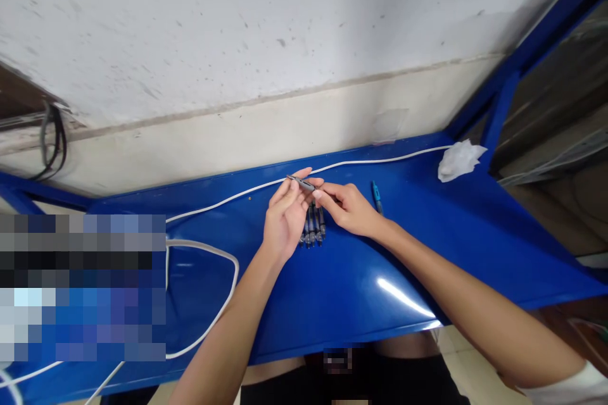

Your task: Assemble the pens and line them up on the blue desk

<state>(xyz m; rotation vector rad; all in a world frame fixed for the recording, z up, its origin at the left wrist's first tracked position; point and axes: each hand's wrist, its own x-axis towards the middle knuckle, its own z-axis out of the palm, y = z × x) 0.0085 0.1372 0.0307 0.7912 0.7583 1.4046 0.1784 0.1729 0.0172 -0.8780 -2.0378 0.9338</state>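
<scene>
A slim dark grey pen (304,184) is held up over the blue table (327,297). The thumb and fingers of my left hand (285,218) close around its left part. At its right end, my right hand (349,205) pinches it between thumb and fingertips. Below and partly behind my hands lies a row of several clear pens with dark parts (312,231), their upper ends hidden. A blue pen (377,196) rests alone on the table, just right of my right hand.
White cable (228,196) runs along the back of the table and loops at the left. Crumpled white paper or plastic (460,160) sits at the back right, near the blue frame (503,98). Behind stands a speckled wall (285,31). Pixel blocks cover the left.
</scene>
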